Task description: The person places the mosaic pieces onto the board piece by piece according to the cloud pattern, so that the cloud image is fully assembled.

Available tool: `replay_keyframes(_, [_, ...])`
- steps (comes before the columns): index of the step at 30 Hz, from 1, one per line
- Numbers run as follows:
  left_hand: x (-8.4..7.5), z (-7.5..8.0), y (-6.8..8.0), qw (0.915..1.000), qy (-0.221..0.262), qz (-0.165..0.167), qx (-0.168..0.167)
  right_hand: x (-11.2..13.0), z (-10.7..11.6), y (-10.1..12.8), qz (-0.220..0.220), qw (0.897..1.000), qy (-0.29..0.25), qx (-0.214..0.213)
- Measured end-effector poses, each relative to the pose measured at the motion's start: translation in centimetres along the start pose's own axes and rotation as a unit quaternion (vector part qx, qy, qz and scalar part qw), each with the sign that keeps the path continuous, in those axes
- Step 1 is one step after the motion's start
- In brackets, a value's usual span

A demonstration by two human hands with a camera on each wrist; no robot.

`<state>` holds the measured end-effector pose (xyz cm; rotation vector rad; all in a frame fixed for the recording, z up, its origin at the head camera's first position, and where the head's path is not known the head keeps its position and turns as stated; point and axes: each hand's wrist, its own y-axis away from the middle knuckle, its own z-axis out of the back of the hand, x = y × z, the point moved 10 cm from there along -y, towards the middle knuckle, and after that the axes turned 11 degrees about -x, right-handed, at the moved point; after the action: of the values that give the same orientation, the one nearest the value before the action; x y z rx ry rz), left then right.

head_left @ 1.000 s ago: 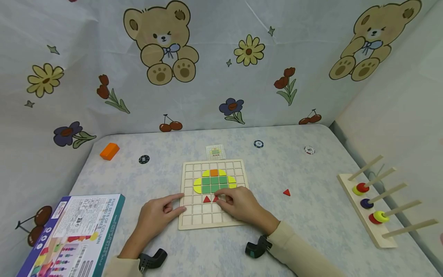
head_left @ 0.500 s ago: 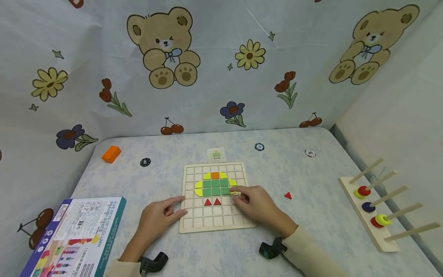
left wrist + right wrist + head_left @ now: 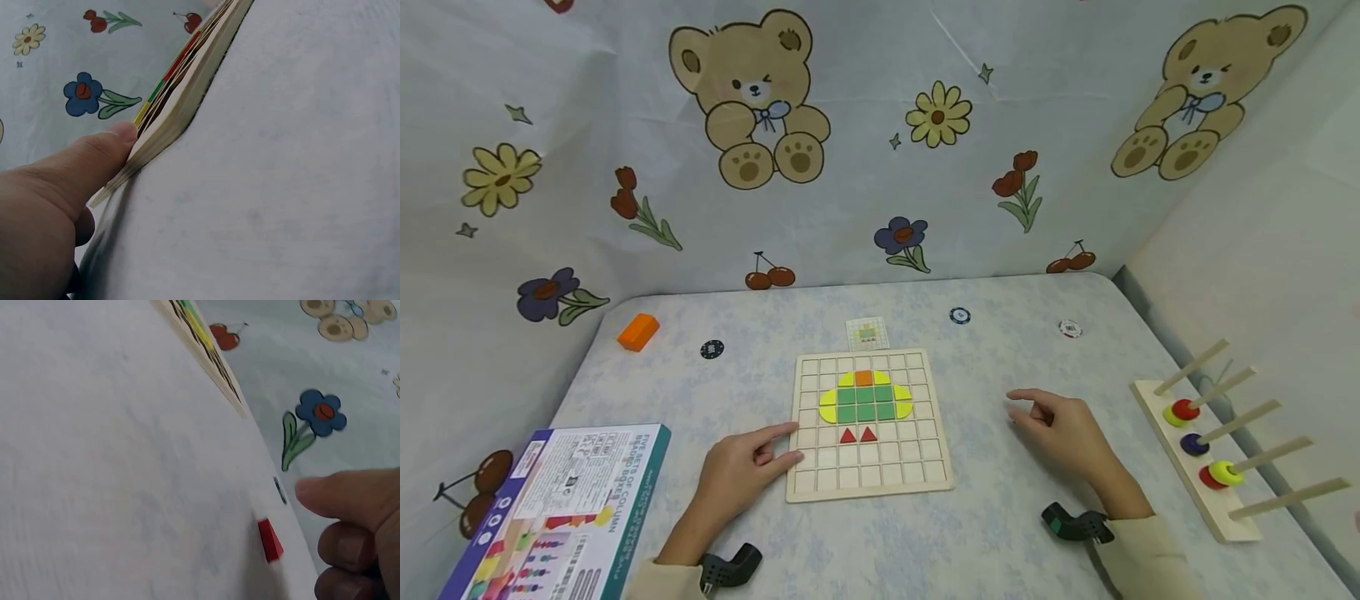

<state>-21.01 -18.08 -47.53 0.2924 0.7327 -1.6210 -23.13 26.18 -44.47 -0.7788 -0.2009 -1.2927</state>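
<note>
A square wooden grid board (image 3: 872, 471) lies mid-table. Yellow quarter-rounds (image 3: 828, 405), an orange square (image 3: 863, 378) and green squares (image 3: 866, 396) form a dome in its cells. Below them are two red triangles (image 3: 857, 435). My left hand (image 3: 736, 471) rests thumb and index fingertips on the board's left edge; the left wrist view shows that thumb (image 3: 103, 153) touching the rim. My right hand (image 3: 1063, 433), to the right of the board, holds nothing, thumb and index apart. Close by its fingertips a loose red triangular block (image 3: 270, 540) lies on the table, hidden by the hand in the head view.
A small pattern card (image 3: 867, 333) lies behind the board. Round chips (image 3: 712, 349) and an orange block (image 3: 638, 332) lie farther back. A printed box (image 3: 561, 508) occupies the left, and a peg stand (image 3: 1195, 458) with coloured rings the right.
My right hand has let go of the second red triangle, left it on the board, and moved right to the loose red block. The left hand stays at the board's edge.
</note>
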Motion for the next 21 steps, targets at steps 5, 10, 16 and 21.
replay_keyframes(5, [-0.2,0.1,-0.1,0.9999,0.003,-0.013,-0.006,-2.4,0.5,0.6,-0.040,0.999,-0.006,0.025])
replay_keyframes(10, [0.0,0.1,-0.2,1.0000,-0.003,-0.007,-0.001,-3.0,0.5,0.7,-0.055,0.998,-0.009,0.037])
replay_keyframes(16, [0.1,0.0,-0.1,1.0000,-0.003,-0.003,0.000,-2.7,0.2,0.8,-0.047,0.998,0.003,0.040])
replay_keyframes(21, [-0.3,0.0,0.1,1.0000,0.001,-0.009,-0.002,-2.7,0.3,1.2,-0.046,0.998,0.009,0.031])
